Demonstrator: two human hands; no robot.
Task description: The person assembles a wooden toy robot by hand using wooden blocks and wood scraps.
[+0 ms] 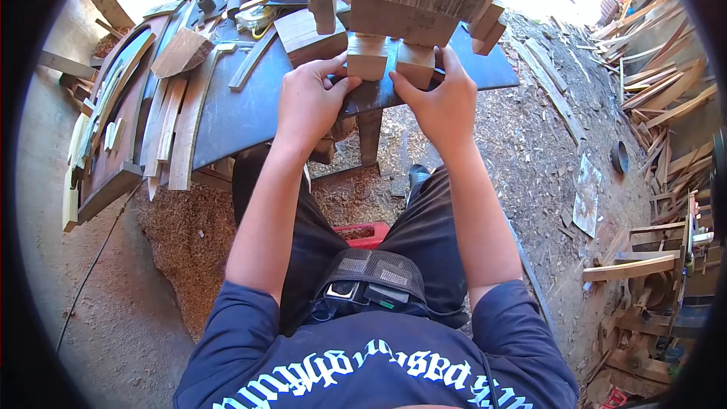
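At the near edge of the dark tabletop (227,110) sit two small wooden blocks, side by side with a narrow gap. My left hand (309,102) is closed at the left block (367,58), thumb low at its corner and index finger along its left side. My right hand (445,98) grips the right block (416,66) between the thumb on its near left side and the fingers on its right. Just behind the two blocks rises a stack of thicker wood pieces, with a wide rough-faced block (409,11) in front. Another wood block (309,36) lies beyond my left hand.
Wood strips (193,117) and a chunky offcut (182,53) lie on the table's left. A tape measure (256,20) sits farther back. Piled scrap boards (666,98) line the right wall. Wood chips cover the ground, and a red plastic item (363,234) shows between my legs.
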